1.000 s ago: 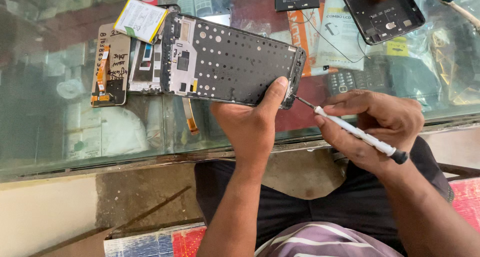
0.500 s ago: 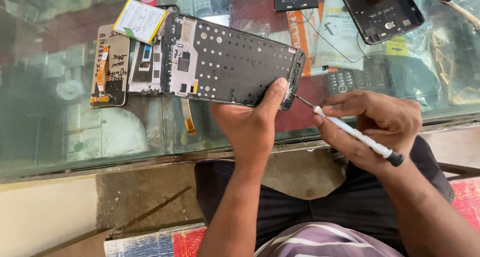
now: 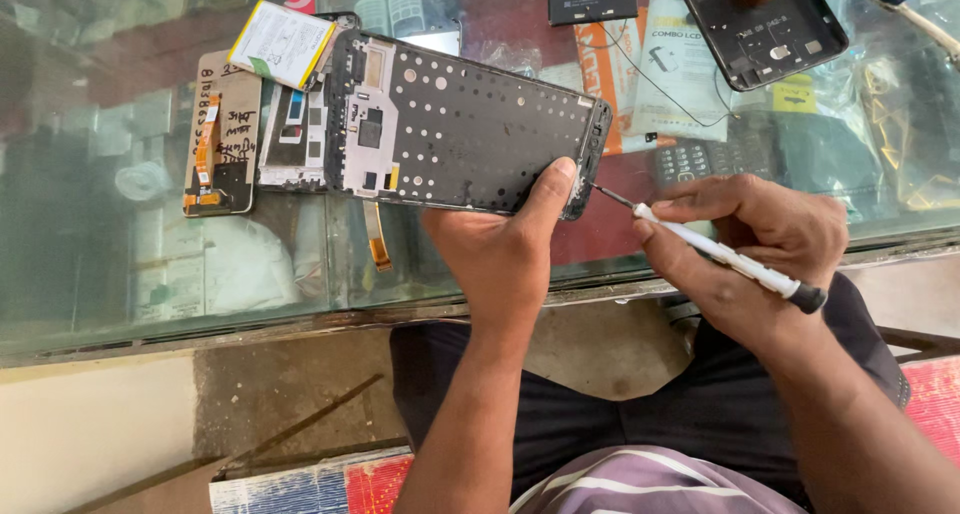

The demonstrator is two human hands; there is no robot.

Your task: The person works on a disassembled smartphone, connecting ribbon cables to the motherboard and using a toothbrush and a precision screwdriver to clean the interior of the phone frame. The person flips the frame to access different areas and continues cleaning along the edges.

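Left hand [image 3: 505,259] grasps the black phone frame [image 3: 470,134] at its 5 o'clock corner, thumb on top; the frame lies flat on the glass counter [image 3: 120,264]. Right hand [image 3: 755,249] grips a white screwdriver [image 3: 725,257], tip touching the frame's 3 o'clock edge. Yellow-edged battery [image 3: 280,44] sits at the frame's 10 o'clock, a black back cover [image 3: 765,24] at 2 o'clock.

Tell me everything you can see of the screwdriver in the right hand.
The screwdriver is slim, with a white, plastic-looking handle, a black cap at its rear end and a thin dark metal shaft. It lies slanted, cap toward the lower right, tip toward the upper left. The right hand pinches the handle between thumb and fingers. The tip meets the near right corner of the black phone frame, which lies on the glass counter and is steadied by the left hand.
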